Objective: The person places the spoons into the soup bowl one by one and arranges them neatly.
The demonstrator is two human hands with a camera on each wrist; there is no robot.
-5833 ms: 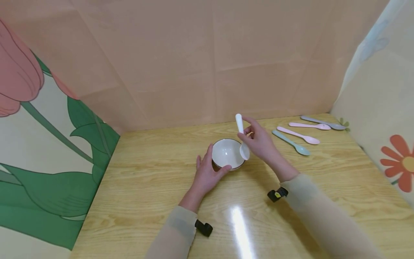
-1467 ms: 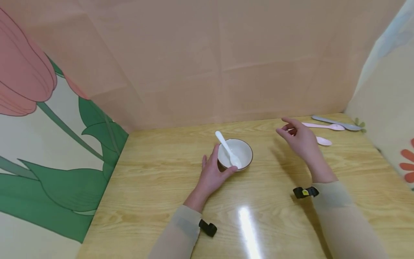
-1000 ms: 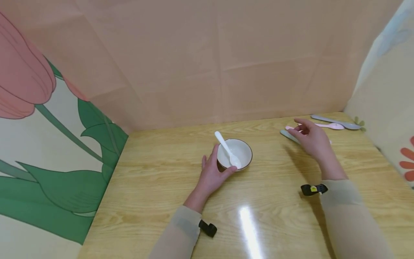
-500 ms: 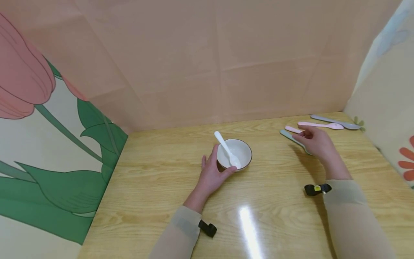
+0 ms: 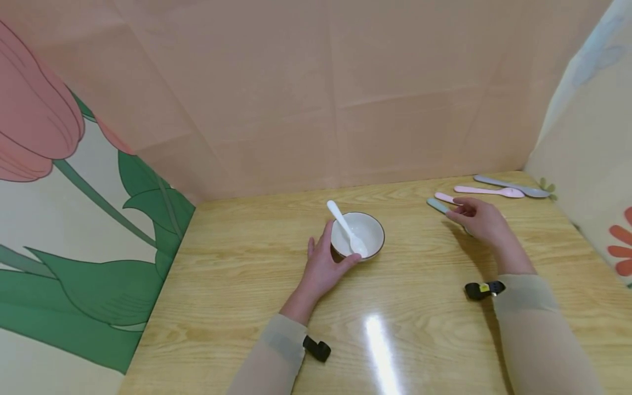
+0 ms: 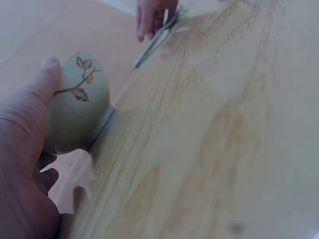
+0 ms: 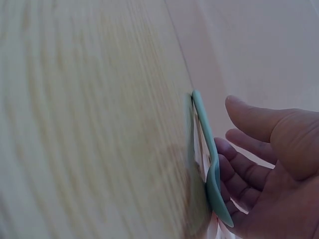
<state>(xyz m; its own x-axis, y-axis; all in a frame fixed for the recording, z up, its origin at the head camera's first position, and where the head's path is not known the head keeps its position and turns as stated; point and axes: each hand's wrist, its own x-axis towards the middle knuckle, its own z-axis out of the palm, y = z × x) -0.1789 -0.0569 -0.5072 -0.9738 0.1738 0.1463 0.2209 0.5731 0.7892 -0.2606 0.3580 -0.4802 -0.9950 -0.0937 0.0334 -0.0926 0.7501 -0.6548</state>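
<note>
In the head view my left hand [image 5: 323,269] holds a small white bowl [image 5: 371,226] with a dark rim, thumb at the near rim and fingers round the left side. A white spoon [image 5: 340,216] leans in the bowl, handle over the far left rim. The left wrist view shows the bowl's leaf-patterned outer wall [image 6: 82,114] beside the thumb. My right hand [image 5: 486,222] hovers low over a pale green spoon [image 5: 436,206], hiding its middle. In the right wrist view the thumb stands apart from the green spoon [image 7: 212,154], with loosely bent fingers close beside it.
A pink spoon [image 5: 446,198] lies just behind the green one, partly hidden by my right hand. Farther back lie another pink spoon [image 5: 494,191] and a grey spoon [image 5: 535,192], near the right wall. A peach cloth backdrop [image 5: 336,109] rises behind the wooden table [image 5: 247,296].
The white spoon, earlier in my right hand, now rests in the bowl. My right hand has moved right and lowered over the green spoon. The left hand has stayed on the bowl.
</note>
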